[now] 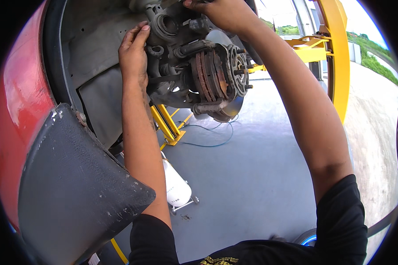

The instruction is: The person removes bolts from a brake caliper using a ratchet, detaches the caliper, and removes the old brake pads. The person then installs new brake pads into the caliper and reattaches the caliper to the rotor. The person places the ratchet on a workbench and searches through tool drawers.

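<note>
Grey workshop floor (252,176) below; rusty brake assembly (208,77) at 12 o'clock looked heavy, rigid, best gripped by its casting, left hand (135,53) flat against it, right hand (225,13) closed on top.

Single head-worn fisheye view, seen from under a raised red car (18,110), close in at the open wheel arch. Faces up and forward toward the bare wheel hub (238,70) and rusty brake disc (210,75), near at arm's reach in the upper middle. Both forearms rising from the lower edge, left hand (135,51) and right hand (223,13) near the top of frame. Black mud flap (75,190) very near at lower left. Grey floor (252,176) far below, yellow lift post (338,66) far right. Straight edges bent toward the dark round rim. No second view to share the scene.
</note>
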Available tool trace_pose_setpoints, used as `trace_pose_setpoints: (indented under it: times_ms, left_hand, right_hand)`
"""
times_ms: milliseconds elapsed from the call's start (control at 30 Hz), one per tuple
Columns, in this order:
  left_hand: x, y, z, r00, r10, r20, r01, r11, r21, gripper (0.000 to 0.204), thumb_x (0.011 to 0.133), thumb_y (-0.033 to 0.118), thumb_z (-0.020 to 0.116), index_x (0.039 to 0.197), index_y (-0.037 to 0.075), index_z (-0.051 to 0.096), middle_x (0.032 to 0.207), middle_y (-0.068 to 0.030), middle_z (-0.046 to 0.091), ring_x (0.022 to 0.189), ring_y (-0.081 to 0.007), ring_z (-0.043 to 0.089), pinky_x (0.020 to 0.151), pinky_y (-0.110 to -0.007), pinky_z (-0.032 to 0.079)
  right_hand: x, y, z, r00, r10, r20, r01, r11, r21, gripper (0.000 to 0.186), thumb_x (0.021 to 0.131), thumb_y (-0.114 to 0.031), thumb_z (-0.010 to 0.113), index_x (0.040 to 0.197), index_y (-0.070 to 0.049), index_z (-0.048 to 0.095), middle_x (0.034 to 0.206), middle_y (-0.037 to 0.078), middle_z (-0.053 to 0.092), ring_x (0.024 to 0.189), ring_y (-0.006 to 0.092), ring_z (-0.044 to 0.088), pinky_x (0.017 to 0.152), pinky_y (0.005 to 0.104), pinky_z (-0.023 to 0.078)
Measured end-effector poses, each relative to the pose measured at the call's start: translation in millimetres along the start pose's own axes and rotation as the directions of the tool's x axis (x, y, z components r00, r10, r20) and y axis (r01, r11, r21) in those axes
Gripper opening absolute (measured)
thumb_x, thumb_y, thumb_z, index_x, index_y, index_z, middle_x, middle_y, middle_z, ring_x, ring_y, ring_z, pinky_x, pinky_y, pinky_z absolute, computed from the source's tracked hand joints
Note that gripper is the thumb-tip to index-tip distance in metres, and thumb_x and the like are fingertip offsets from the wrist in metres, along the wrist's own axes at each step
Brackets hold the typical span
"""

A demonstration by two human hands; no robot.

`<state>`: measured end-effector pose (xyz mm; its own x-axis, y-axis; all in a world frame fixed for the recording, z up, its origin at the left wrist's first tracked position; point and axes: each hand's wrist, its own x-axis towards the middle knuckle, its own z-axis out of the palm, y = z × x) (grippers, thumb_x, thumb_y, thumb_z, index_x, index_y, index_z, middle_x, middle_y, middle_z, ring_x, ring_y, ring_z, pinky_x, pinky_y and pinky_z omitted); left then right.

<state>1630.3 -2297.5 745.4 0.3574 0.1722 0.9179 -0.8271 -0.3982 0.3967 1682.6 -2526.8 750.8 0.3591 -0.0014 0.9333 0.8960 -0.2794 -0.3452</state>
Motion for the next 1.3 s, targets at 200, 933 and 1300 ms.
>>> trace_pose_setpoints:
  times_ms: [200, 933, 1300]
  left_hand:
    - [14, -2, 6, 0.996, 0.073, 0.044, -0.081, 0.972, 0.221, 0.046, 0.09, 0.032, 0.073, 0.123, 0.001, 0.065, 0.118, -0.01, 0.067, 0.111, -0.0191, 0.061, 0.102, -0.031, 0.043]
    - [-139, -38, 61, 0.929, -0.37, 0.015, 0.37, 0.929, 0.002, 0.054, 0.106, 0.048, 0.046, 0.121, -0.002, 0.064, 0.116, -0.0097, 0.066, 0.106, -0.0148, 0.059, 0.092, -0.03, 0.048]
    - [-152, -49, 53, 0.875, -0.456, -0.164, 0.399, 0.871, -0.287, 0.045, 0.104, 0.041, 0.053, 0.119, 0.0, 0.064, 0.114, -0.0085, 0.065, 0.104, -0.0147, 0.06, 0.095, -0.031, 0.046]
  right_hand:
    - [9, 14, 10, 0.99, -0.141, 0.011, 0.142, 0.981, -0.133, 0.053, 0.089, -0.049, 0.067, 0.109, 0.0, 0.07, 0.101, 0.031, 0.069, 0.102, 0.0446, 0.066, 0.088, 0.049, 0.052]
    - [-142, 40, 9, 0.999, -0.051, -0.011, 0.05, 0.998, -0.036, 0.084, 0.068, -0.052, 0.088, 0.124, 0.001, 0.056, 0.112, 0.022, 0.057, 0.102, 0.041, 0.066, 0.083, 0.0459, 0.056]
    - [-153, 42, 31, 0.985, -0.171, -0.015, 0.171, 0.985, -0.02, 0.063, 0.069, -0.019, 0.088, 0.12, 0.0, 0.055, 0.112, 0.019, 0.064, 0.104, 0.0376, 0.065, 0.089, 0.0438, 0.053]
